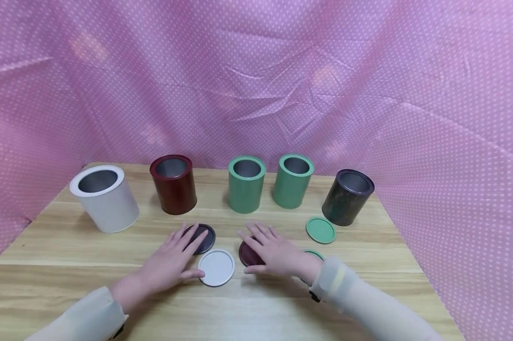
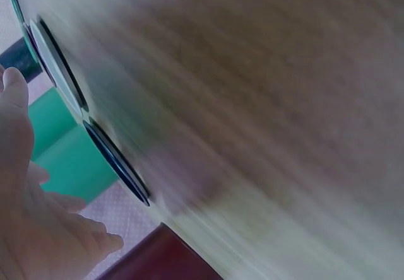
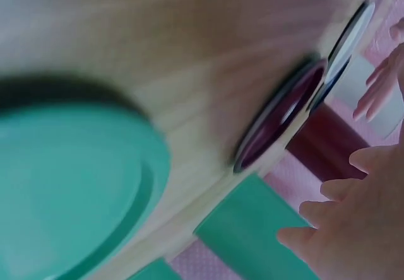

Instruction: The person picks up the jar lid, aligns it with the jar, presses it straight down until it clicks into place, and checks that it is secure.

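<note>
2 hands [image 1: 171, 263] [image 1: 275, 253], apparently just above the lids [image 1: 216, 268]

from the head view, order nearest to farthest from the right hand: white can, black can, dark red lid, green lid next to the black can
1. Dark red lid: partly hidden by the right hand
2. Green lid: forward and right
3. Black can: just beyond that lid
4. White can: far left

On my pale wood-grained desk [image 1: 256, 315] stand, from my left, a white cylindrical can [image 1: 111, 208], a dark red cylindrical can [image 1: 179, 192], two green cylindrical cans [image 1: 244, 195] [image 1: 291, 190] and a black cylindrical can [image 1: 345, 203]. Nearer me lie a round black lid [image 1: 207, 242], a round white lid [image 1: 217, 268], a round dark red lid [image 1: 247, 255], a round green lid [image 1: 321, 230] and, mostly hidden from me, what looks like a second green lid [image 1: 315, 253].
</note>
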`<state>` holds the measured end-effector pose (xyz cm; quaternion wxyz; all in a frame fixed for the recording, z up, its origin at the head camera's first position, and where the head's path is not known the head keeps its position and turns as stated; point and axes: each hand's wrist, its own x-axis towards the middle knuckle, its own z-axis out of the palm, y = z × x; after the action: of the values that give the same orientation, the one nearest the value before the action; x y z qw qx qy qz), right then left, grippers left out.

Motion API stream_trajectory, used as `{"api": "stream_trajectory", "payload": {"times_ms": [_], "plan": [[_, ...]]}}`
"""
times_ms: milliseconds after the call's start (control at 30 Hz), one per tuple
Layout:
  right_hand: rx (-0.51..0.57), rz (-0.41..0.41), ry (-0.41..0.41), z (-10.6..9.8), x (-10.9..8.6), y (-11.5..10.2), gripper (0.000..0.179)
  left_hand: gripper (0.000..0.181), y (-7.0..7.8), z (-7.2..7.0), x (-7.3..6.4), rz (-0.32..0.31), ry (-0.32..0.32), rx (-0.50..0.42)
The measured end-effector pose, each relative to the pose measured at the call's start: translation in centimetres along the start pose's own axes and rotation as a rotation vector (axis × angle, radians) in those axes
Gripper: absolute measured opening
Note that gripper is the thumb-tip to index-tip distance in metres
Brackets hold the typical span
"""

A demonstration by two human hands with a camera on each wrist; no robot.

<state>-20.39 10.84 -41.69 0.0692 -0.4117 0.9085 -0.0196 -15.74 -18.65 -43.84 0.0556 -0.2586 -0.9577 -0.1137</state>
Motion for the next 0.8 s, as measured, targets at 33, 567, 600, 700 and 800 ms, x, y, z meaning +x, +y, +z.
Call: {"api": "stream_trajectory", "payload": {"times_ms": [33, 567, 600, 700, 800], "plan": [[-0.001, -0.010, -0.002, 0.1, 0.1, -0.2, 0.086, 0.091, 0.1, 0.0, 0.0, 0.000, -0.001, -0.005], [-0.039, -0.090, -0.059, 1.3, 0.9, -1.9, 0.088, 0.088, 1.5, 0.5, -0.6, -0.010, -0.048, -0.024], [-0.036, -0.093, -0.056, 1.4, 0.8, -2.0, 0.088, 0.087, 1.5, 0.6, -0.7, -0.014, -0.053, -0.027], [-0.039, -0.102, -0.046, 1.5, 0.5, -2.2, 0.088, 0.087, 1.7, 0.6, -0.8, -0.019, -0.056, -0.027], [-0.042, -0.095, -0.038, 1.6, 0.2, -2.4, 0.086, 0.087, 1.9, 0.5, -0.8, -0.018, -0.054, -0.026]]}}
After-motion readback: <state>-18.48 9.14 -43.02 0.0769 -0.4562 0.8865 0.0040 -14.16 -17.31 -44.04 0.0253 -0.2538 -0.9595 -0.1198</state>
